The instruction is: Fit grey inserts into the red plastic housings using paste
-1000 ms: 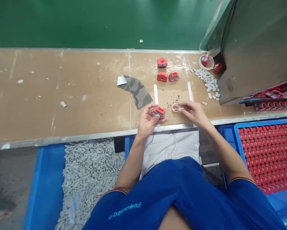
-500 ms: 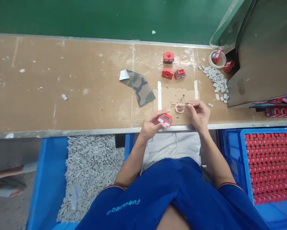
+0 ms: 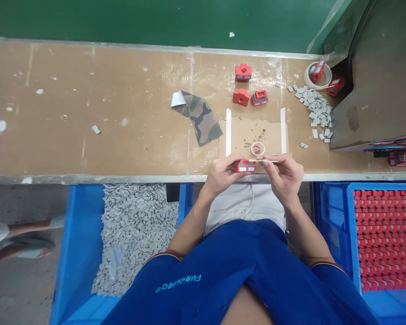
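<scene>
My left hand [image 3: 221, 175] grips a red plastic block [image 3: 244, 166] with grey patches on its side, just over the front bench edge. My right hand [image 3: 284, 176] pinches a thin white stick [image 3: 268, 160], whose tip reaches the block. Close behind the hands, a small clear cup [image 3: 257, 148] holds a little pale liquid on a cardboard mat [image 3: 253, 135] taped down with white strips. Three similar red blocks [image 3: 248, 85] stand beyond the mat. A camouflage-patterned sheet [image 3: 200, 122] lies to its left.
Loose grey pads [image 3: 316, 110] lie heaped near a tape roll [image 3: 318, 74] and a dark metal housing [image 3: 375, 85]. Below the bench stand blue crates of grey pieces [image 3: 131, 239] and rows of red blocks [image 3: 387, 239]. Another person's feet [image 3: 20, 239] show at lower left.
My hands have come closer together. The stick has moved from above the cup to the red block, and the block has turned and lowered toward the bench edge. The view has shifted slightly.
</scene>
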